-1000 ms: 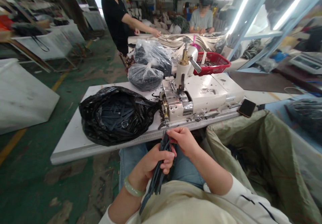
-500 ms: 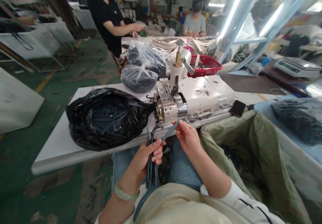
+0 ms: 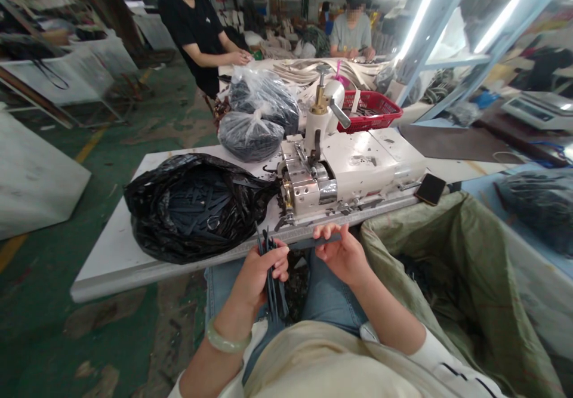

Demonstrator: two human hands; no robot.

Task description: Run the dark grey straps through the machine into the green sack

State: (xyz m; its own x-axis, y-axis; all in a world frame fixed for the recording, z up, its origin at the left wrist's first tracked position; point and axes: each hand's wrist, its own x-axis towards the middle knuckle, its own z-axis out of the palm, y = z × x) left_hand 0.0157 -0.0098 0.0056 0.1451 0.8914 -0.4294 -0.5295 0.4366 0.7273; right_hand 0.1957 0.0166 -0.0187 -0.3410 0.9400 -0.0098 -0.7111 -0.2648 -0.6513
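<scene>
My left hand [image 3: 264, 268] is closed around a bundle of narrow dark blue-grey strips [image 3: 276, 299] that hang down over my lap. Between my two hands stretches a single blue-grey strip [image 3: 308, 243], its near end at my left thumb and forefinger. My right hand [image 3: 338, 253] grips the other part of that strip, thumb and fingers bent about it. Both hands are in front of the table edge, just below a white machine [image 3: 308, 189] with a metal head. Left of the machine, an opened black plastic bag [image 3: 147, 225] holds many similar strips [image 3: 197, 201].
A green sack [image 3: 474, 237] stands open at my right with dark scraps inside. A phone [image 3: 430, 189] lies at the machine's right end. Behind are clear tied bags [image 3: 253, 135] and a red basket [image 3: 376, 120]. Two people [image 3: 192, 28] work across the table.
The single strip has turned from slanting up to nearly level. My right hand has shifted slightly right and down, its fingers now spread along the strip. The view has shifted a little.
</scene>
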